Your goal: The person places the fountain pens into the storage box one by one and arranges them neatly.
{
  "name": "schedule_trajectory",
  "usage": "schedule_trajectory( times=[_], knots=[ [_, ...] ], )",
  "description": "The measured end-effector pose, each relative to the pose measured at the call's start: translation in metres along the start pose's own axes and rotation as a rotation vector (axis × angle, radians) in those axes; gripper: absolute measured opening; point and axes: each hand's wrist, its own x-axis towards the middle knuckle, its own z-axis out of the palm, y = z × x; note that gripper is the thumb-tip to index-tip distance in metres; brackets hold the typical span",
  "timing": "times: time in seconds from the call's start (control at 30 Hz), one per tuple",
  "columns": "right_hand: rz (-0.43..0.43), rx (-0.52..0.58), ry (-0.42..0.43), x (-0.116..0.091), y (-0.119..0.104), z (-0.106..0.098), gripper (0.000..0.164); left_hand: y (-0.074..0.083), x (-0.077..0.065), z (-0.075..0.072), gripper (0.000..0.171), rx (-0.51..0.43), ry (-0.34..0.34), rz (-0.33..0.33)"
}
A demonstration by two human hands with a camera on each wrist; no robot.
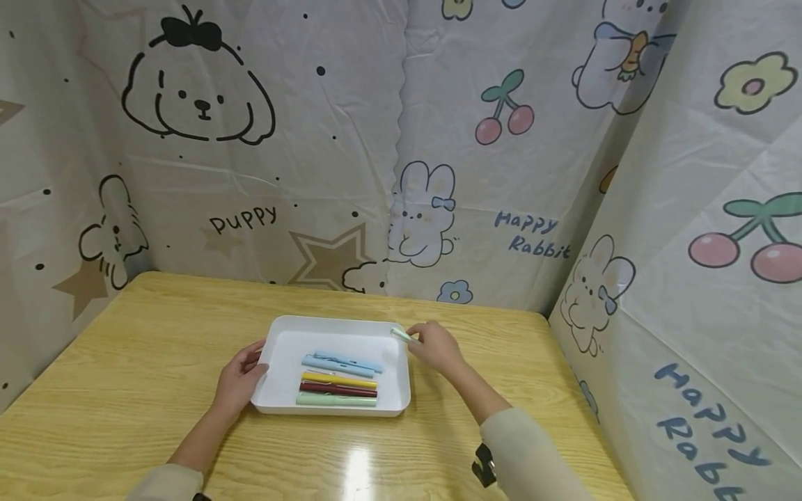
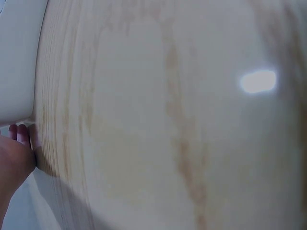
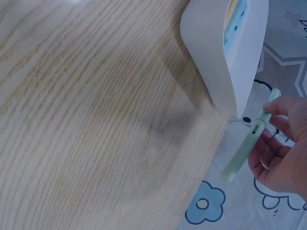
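Note:
A white tray (image 1: 395,403) stands on the table. My left hand (image 1: 237,381) holds it by its left end, with the thumb on the rim and the fingers along the outer wall. In my right hand (image 3: 283,143), a light green pen (image 3: 245,151) is pinched between thumb and fingers. In the head view that pen is above the tray's far right corner. Inside the tray lie light blue pens (image 1: 338,365), a yellow pen (image 1: 341,380), a dark red pen (image 1: 338,390) and another light green pen (image 1: 336,400), roughly side by side.
The yellow wood-grain table (image 1: 156,327) carries the tray near its middle. Behind it hangs a printed curtain (image 1: 338,174), and another curtain side (image 1: 677,313) borders the table on the right.

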Motion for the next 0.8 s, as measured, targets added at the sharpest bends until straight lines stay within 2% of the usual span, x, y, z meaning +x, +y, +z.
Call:
schedule_trajectory(
  times=[0.5,0.8],
  knots=[
    [-0.116,0.002,-0.019,0.011,-0.022,0.003,0.026,0.0,0.0,-0.001,0.05,-0.005,0.002,0.006],
    [-0.135,-0.015,-0.038,0.016,-0.039,0.002,0.027,-0.001,0.001,0.001,0.049,0.005,0.006,0.012]
  ],
)
